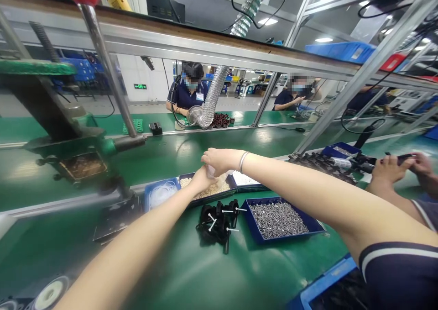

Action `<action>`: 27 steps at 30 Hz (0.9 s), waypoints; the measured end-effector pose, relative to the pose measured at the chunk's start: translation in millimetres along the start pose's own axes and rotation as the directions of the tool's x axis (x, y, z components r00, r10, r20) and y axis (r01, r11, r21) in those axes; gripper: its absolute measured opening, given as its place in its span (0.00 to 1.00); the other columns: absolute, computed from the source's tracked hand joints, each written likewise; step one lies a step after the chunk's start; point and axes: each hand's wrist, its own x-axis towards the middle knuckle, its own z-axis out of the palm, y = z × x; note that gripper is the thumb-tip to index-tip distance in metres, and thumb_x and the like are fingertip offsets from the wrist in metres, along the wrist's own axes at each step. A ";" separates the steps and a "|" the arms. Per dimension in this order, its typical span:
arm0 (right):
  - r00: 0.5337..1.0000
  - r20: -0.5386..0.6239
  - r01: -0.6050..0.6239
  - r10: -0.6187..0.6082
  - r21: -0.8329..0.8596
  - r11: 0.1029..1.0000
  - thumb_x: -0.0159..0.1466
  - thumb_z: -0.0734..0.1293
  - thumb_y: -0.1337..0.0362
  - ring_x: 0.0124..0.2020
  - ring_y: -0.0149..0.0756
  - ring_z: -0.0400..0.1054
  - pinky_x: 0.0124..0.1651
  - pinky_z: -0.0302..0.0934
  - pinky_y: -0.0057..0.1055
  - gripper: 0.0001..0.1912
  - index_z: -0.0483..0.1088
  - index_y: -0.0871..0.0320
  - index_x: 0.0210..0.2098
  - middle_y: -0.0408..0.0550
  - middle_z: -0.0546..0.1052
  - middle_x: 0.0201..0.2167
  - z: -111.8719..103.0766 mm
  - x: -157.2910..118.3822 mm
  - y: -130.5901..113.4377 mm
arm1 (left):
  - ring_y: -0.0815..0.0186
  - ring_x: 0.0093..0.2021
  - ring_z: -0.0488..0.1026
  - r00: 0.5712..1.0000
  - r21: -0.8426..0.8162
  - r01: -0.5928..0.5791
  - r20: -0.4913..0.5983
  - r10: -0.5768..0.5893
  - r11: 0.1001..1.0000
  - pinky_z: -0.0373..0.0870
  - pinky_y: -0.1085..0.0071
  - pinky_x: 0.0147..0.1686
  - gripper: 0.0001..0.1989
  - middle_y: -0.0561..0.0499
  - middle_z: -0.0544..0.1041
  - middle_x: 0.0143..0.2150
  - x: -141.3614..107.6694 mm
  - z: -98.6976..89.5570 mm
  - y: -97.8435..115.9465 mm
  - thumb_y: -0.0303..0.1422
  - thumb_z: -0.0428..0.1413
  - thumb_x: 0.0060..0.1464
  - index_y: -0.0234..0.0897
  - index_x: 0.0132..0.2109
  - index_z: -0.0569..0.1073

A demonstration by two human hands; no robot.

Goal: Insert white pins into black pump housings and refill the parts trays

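Both my hands meet above a dark tray (227, 192) of small beige parts. My left hand (202, 178) is closed on the lower side of what looks like a clear plastic bag (223, 180). From above, my right hand (223, 159), with a silver bangle at the wrist, grips the same bag. Its outline is partly hidden by my fingers. Nearer to me lie several black molded parts (214, 225) with thin white pins sticking out. Beside them sits a blue bin (255, 230) full of metal screws.
Left of the beige parts is a blue tray (148, 196) with white rings; right is a tray of white pieces (242, 178). A green press (75, 150) with a red-knobbed lever stands left. Another person's hands (390, 170) work at right. A blue crate (308, 296) sits below.
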 end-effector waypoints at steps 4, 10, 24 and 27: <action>0.996 -0.062 -0.056 0.070 0.208 0.977 0.51 0.75 0.54 0.65 0.57 0.50 0.61 0.55 0.45 0.51 0.52 0.61 0.67 0.61 0.59 0.64 17.8 -24.1 22.9 | 0.58 0.44 0.75 0.999 0.041 0.021 0.032 -0.023 0.999 0.71 0.57 0.45 0.22 0.46 0.77 0.45 2.5 -0.1 -5.2 0.36 0.64 0.49 0.32 0.49 0.70; 0.993 -0.073 -0.037 0.094 0.562 0.827 0.51 0.75 0.61 0.67 0.54 0.49 0.64 0.53 0.42 0.55 0.42 0.57 0.70 0.64 0.39 0.69 69.2 -45.5 47.4 | 0.57 0.45 0.75 0.999 0.012 -0.016 0.043 0.016 1.000 0.70 0.61 0.47 0.19 0.47 0.78 0.46 6.8 0.7 -7.2 0.31 0.64 0.46 0.35 0.46 0.71; 0.945 -0.226 -0.092 0.236 0.510 0.855 0.52 0.72 0.63 0.43 0.45 0.71 0.46 0.67 0.37 0.34 0.64 0.59 0.57 0.56 0.63 0.56 54.1 -49.5 45.6 | 0.58 0.55 0.72 0.985 -0.136 0.004 0.169 0.019 0.991 0.68 0.62 0.55 0.24 0.44 0.74 0.58 3.7 -9.1 2.9 0.29 0.61 0.49 0.38 0.55 0.68; 0.942 -0.236 -0.117 0.240 0.439 0.891 0.51 0.72 0.62 0.41 0.46 0.71 0.44 0.67 0.38 0.32 0.65 0.58 0.56 0.56 0.64 0.54 55.6 -45.9 42.6 | 0.60 0.58 0.71 0.983 -0.096 0.031 0.182 -0.013 0.995 0.68 0.65 0.55 0.25 0.43 0.72 0.60 1.1 -10.9 -1.6 0.23 0.56 0.50 0.36 0.56 0.67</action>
